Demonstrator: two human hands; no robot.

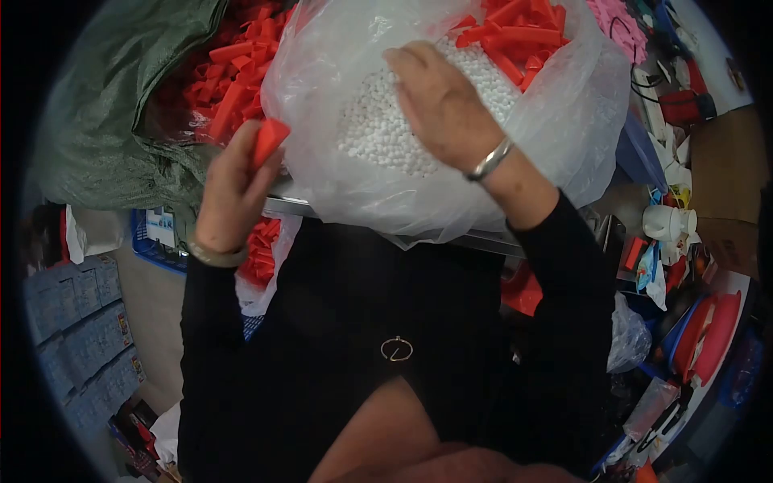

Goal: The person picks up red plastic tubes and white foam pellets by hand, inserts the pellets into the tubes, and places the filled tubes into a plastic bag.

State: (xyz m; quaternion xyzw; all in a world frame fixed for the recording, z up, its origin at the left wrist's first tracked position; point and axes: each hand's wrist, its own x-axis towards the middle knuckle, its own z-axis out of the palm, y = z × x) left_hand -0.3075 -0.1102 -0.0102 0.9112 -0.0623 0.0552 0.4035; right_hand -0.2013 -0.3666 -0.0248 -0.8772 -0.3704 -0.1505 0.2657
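Note:
My left hand [232, 189] holds one red plastic piece [268, 138] upright beside a clear plastic bag [564, 121]. My right hand [439, 97] reaches down into that bag, its fingers resting on a mass of small white beads [378, 133]; I cannot see whether it grips any. Red plastic pieces [515, 36] also lie in the bag behind the beads. A silver bangle sits on my right wrist and a band on my left.
A green sack [97, 121] at the left holds several more red pieces [225, 80]. Another small bag of red pieces [262, 253] hangs below the table edge. Cluttered items and a white cup [667, 223] lie at the right; blue boxes [80, 338] stand at the lower left.

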